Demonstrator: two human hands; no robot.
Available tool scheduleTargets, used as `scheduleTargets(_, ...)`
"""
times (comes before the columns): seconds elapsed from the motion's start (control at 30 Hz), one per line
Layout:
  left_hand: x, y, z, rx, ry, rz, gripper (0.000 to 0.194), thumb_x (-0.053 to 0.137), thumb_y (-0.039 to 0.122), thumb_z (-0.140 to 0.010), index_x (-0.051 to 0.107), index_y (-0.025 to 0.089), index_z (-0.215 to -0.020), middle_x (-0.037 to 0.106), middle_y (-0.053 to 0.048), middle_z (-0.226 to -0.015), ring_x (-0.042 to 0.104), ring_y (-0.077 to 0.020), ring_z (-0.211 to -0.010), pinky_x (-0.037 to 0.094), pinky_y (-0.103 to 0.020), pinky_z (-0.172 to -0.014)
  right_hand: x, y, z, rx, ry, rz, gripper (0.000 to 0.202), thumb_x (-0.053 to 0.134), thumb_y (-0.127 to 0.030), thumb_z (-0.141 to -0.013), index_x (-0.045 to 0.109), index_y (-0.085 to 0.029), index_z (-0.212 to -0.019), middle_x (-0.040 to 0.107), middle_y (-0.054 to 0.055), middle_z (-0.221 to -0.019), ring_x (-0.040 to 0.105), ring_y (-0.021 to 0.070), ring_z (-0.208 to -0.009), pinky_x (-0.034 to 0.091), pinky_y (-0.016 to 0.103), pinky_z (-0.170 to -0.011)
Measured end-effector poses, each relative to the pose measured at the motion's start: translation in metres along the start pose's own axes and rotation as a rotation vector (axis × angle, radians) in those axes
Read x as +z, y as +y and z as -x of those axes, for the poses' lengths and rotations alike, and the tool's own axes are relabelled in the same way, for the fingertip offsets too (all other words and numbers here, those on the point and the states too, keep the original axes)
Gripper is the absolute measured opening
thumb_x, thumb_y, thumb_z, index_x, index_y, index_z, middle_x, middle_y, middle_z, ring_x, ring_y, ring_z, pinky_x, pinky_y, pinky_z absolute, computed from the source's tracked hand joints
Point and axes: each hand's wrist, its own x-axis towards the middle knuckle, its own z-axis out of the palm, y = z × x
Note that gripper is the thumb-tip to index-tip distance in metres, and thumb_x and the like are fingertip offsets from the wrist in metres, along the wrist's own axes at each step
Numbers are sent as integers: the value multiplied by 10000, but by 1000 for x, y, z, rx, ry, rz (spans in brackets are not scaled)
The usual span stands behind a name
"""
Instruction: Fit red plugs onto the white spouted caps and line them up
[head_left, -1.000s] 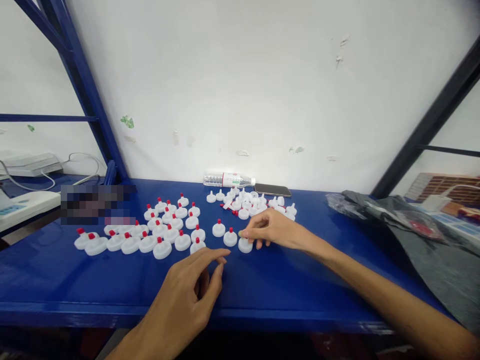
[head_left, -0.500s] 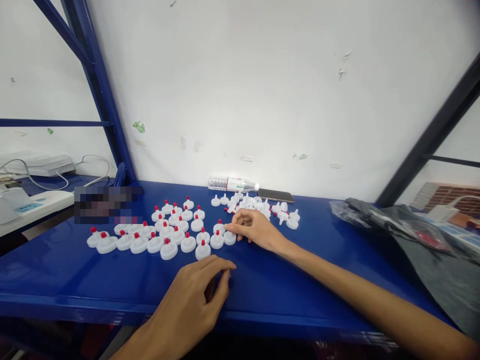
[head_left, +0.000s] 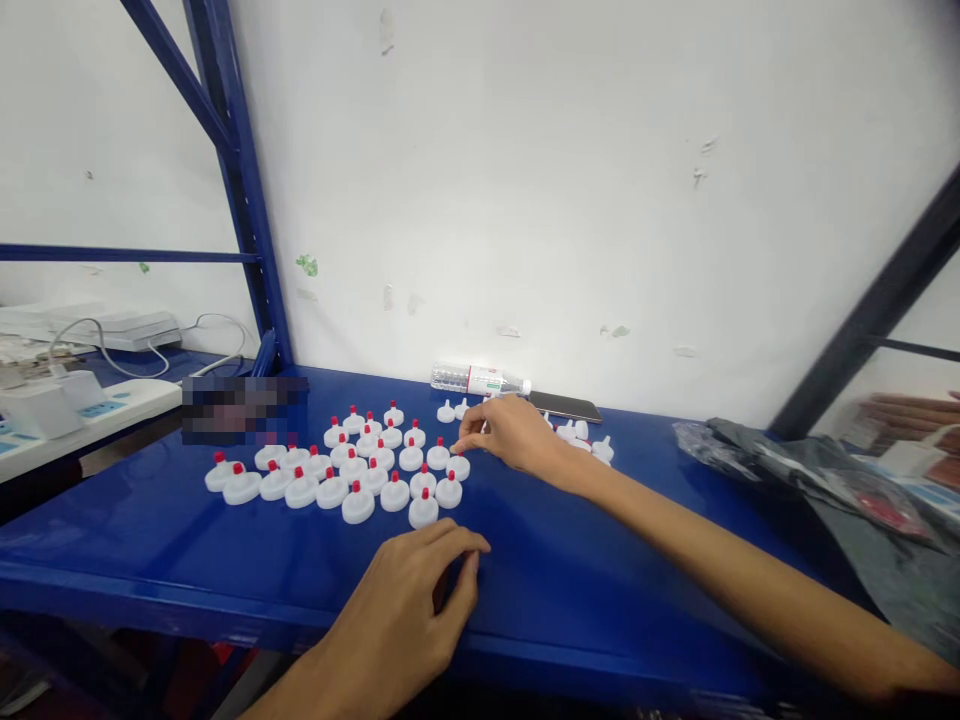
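Observation:
My right hand [head_left: 510, 435] reaches over the right edge of a group of white round caps with red tips. Its thumb and forefinger are closed at the red tip of one white cap [head_left: 457, 467], which stands upright on the blue table. Another red-tipped cap [head_left: 439, 455] stands just left of it. Behind my right hand, partly hidden, lie loose white caps without red tips [head_left: 602, 450]. My left hand [head_left: 420, 600] rests low near the front, loosely curved, with a gap between thumb and fingers and nothing seen in it. The nearest cap [head_left: 424, 510] stands just beyond its knuckles.
A clear bottle [head_left: 480, 381] lies along the wall beside a dark phone [head_left: 564, 406]. A grey plastic bag [head_left: 847, 500] covers the right side of the blue table [head_left: 585, 580]. White power strips [head_left: 112, 405] with cables are at the left.
The view has shifted slightly, so the scene appears further right. My right hand has moved a little up and left relative to the caps. Caps by its fingers have shifted left.

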Motion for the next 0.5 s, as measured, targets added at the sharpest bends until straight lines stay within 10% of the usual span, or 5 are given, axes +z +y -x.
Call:
scheduleTargets(0.23, 0, -1, -1, 10, 21, -5, 260, 471, 211, -992, 712, 258, -1078, 746, -5, -961, 695, -164, -846, 507, -282, -781, -17, 13, -34, -22, 126, 192, 382, 552, -494, -1021, 775, -190, -957, 775, 86, -895, 679, 226, -805, 402, 316, -664)
scheduleTargets(0.5, -1, 0, -2, -7, 10, -41, 271, 456, 239, -997, 712, 237, -1089, 726, -9, -877, 641, -144, -676, 488, -275, -655, 15, 38, -77, -125, 2, 214, 111, 767, -284, -903, 799, -183, -935, 772, 120, -996, 644, 290, -1046, 423, 357, -852)
